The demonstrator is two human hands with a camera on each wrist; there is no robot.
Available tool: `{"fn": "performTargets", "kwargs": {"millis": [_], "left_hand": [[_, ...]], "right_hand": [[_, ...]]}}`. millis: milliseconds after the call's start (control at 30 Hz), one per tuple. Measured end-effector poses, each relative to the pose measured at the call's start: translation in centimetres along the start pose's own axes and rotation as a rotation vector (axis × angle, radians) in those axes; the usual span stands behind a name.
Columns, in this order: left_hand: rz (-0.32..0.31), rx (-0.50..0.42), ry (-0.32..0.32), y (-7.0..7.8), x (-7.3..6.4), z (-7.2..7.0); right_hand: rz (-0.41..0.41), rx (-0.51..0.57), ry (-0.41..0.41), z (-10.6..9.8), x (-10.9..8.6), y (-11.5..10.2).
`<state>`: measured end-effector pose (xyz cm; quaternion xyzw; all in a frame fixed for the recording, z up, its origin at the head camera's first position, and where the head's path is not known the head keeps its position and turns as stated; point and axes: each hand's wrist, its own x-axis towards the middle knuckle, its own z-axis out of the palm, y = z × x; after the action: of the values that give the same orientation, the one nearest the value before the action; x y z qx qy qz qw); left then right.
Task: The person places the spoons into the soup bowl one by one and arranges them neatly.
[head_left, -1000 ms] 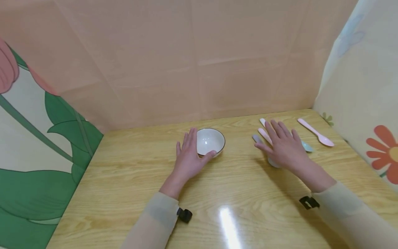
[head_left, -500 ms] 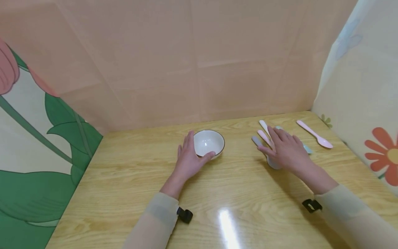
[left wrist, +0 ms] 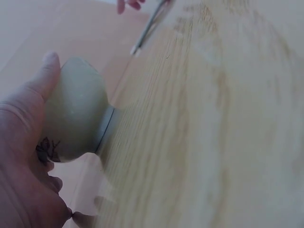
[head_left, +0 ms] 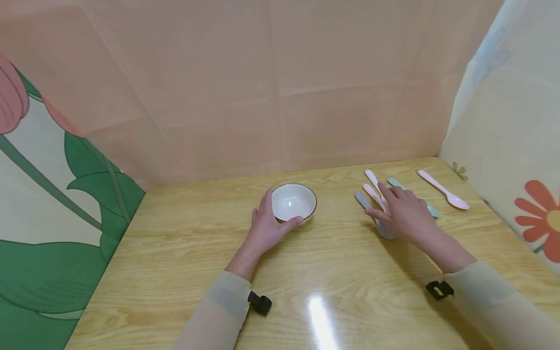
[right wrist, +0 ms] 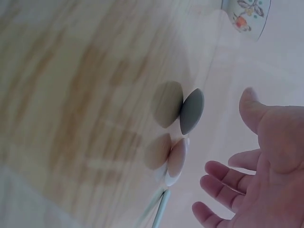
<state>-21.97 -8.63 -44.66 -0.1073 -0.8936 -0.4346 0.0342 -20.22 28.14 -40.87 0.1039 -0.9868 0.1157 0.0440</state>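
Observation:
A white bowl with a dark rim stands near the back middle of the table. Curved round its left side is my left hand, thumb at the near rim. The left wrist view shows the bowl between thumb and fingers. My right hand hovers over several spoons, fingers spread and slightly bent, holding nothing. Handles of a grey spoon, a pink spoon, a white spoon and a mint green spoon stick out from beneath it. In the right wrist view the grey spoon's bowl lies apart from the fingers.
Another pink spoon lies at the right back, near the flower-printed side sheet. A plain pinkish sheet stands behind the wooden table. A leaf-printed sheet borders the left side.
My left fingers have drawn in round the bowl, which has hardly moved. My right hand has lowered slightly and its fingers have bent, uncovering more of the mint green spoon.

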Motion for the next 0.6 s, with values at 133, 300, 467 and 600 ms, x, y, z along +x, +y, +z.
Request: {"fn": "performTargets", "kwargs": {"millis": [133, 300, 467, 600], "left_hand": [[-0.008, -0.010, -0.003, 0.0, 0.0, 0.0], [0.009, -0.024, 0.006, -0.2, 0.0, 0.0], [0.018, -0.027, 0.004, -0.3, -0.1, 0.0], [0.013, -0.021, -0.007, -0.3, -0.2, 0.0]], "right_hand": [[-0.014, 0.018, 0.003, 0.0, 0.1, 0.2], [-0.034, 0.069, -0.006, 0.1, 0.5, 0.3], [-0.012, 0.129, -0.051, 0.2, 1.0, 0.2], [-0.008, 0.175, -0.079, 0.2, 1.3, 0.3]]}}
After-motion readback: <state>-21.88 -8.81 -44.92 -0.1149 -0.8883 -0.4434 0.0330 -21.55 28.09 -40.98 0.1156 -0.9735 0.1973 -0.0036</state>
